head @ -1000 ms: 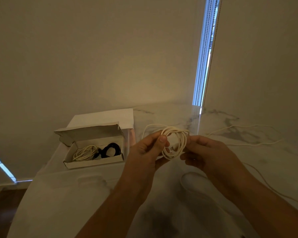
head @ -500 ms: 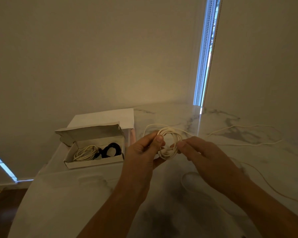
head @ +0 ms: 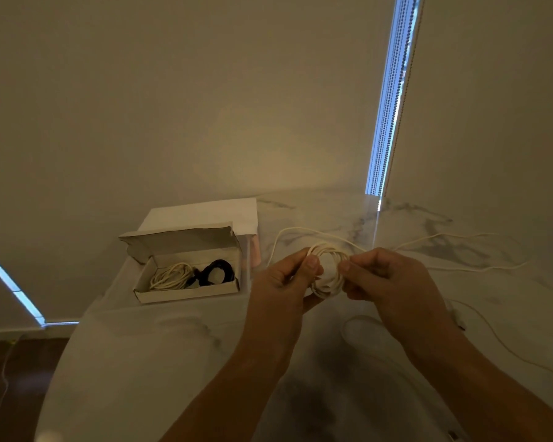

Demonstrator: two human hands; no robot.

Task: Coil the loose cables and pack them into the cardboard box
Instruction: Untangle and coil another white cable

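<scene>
A small coil of white cable (head: 329, 275) hangs above the marble table between my two hands. My left hand (head: 284, 282) pinches its left side with thumb and fingers. My right hand (head: 387, 282) pinches its right side. A loose strand of this cable arcs away behind the coil over the table. The open cardboard box (head: 186, 293) stands to the left. Inside it lie a coiled white cable (head: 170, 275) and a coiled black cable (head: 216, 272).
Another loose white cable (head: 479, 267) trails across the marble table (head: 147, 362) at the right, with a further strand running to the right edge. A white paper bag (head: 205, 213) stands behind the box against the wall. The table's curved edge falls to a dark floor at the left.
My right hand has moved left and closed in on the coil, and the coil has been squeezed smaller between both hands. The box and its contents have not moved.
</scene>
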